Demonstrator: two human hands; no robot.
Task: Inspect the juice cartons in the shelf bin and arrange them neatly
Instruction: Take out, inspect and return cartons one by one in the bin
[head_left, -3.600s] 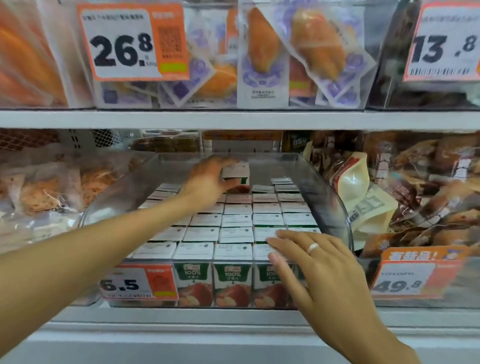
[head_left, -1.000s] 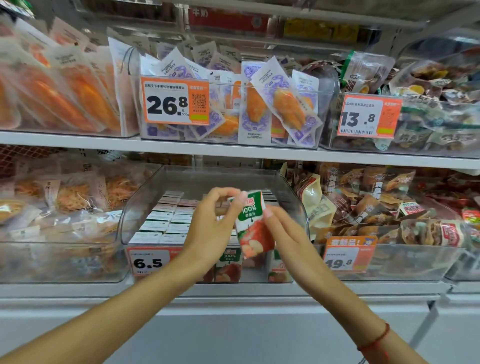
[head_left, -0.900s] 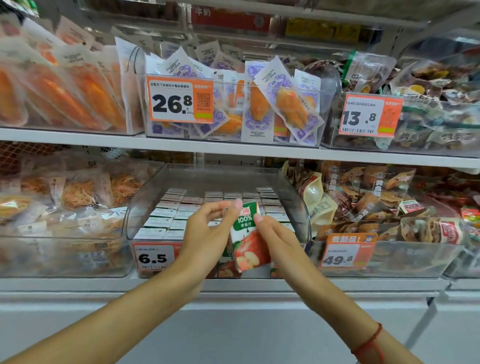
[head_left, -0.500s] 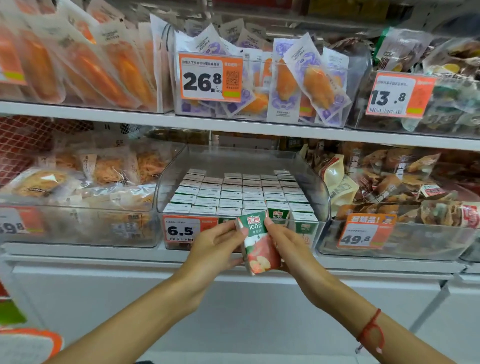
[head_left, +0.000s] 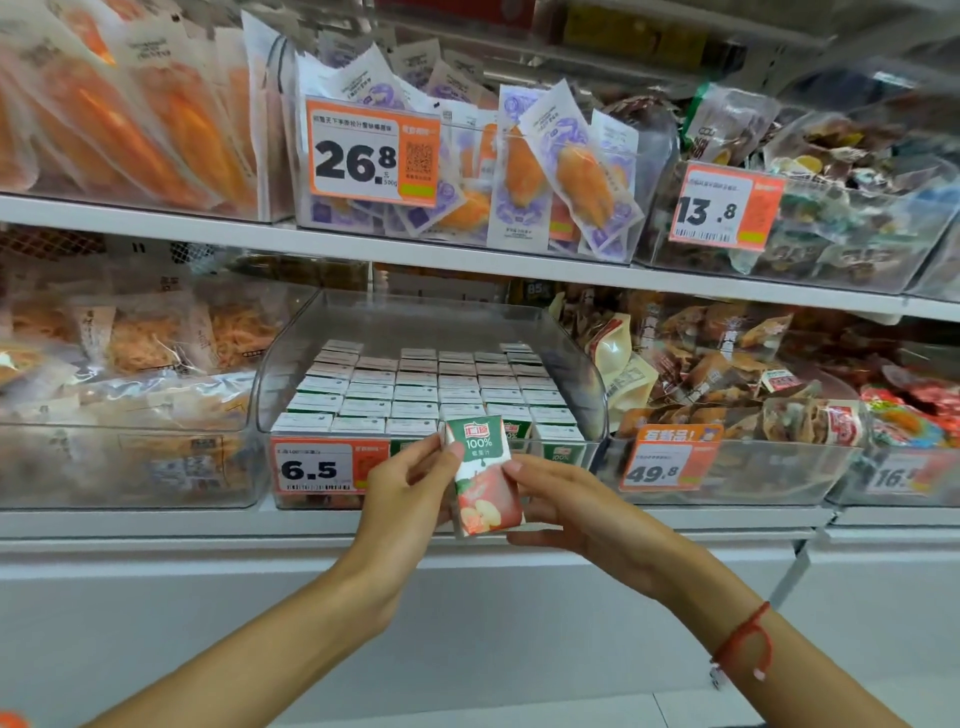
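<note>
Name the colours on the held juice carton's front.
Green top, red-orange fruit below on the juice carton; head view.

The lower white shelf (head_left: 675, 517) carries a clear shelf bin (head_left: 587, 384) packed with rows of juice cartons (head_left: 415, 389). Just beside it stand clear bins of snack packets (head_left: 727, 358) and shredded snacks (head_left: 156, 338).

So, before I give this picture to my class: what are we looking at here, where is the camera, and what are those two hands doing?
No machine here: a person wears a camera on the head, looking down at their own hands in front of a shop shelf. The left hand and right hand together hold one juice carton, slightly tilted, in front of the clear shelf bin. Inside the bin, more cartons stand in neat rows. An orange price tag reading 6.5 hangs on its front.
</note>
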